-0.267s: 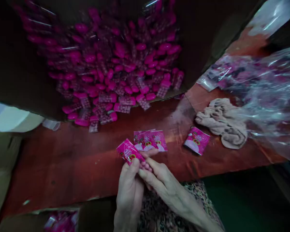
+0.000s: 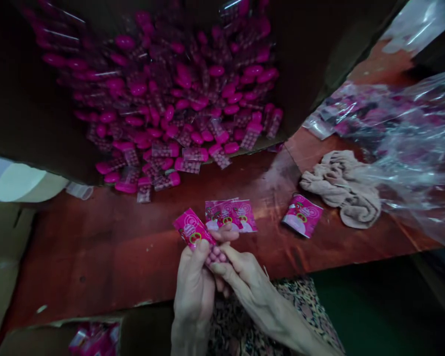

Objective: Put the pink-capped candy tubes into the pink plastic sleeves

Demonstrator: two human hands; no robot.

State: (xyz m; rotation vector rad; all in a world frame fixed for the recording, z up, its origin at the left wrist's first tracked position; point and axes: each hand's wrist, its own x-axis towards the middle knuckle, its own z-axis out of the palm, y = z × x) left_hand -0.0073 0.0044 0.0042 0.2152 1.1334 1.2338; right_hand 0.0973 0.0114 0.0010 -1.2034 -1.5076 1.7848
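Over the table's front edge my two hands meet around one small clear bottle of pink candy balls (image 2: 215,254). My left hand (image 2: 196,284) pinches a pink printed sleeve label (image 2: 191,228) against the bottle with its thumb. Closed on the candy-filled end is my right hand (image 2: 246,277), thumb and forefinger together. Whether the sleeve goes around the bottle is hidden by my fingers. Just beyond them, several matching pink labels (image 2: 244,216) lie overlapped on the red table (image 2: 114,247). A stack of the same labels (image 2: 303,216) sits to the right.
A large dark box (image 2: 319,44) at the back spills many pink-capped candy bottles (image 2: 195,154). On the right are a crumpled beige cloth (image 2: 343,188) and a clear plastic bag (image 2: 411,163). A lower box holds pink packets (image 2: 94,339). A white round container (image 2: 29,183) stands left.
The sleeve label has shifted slightly left and up. My hands have moved a little apart, and more of the candy balls show between them.
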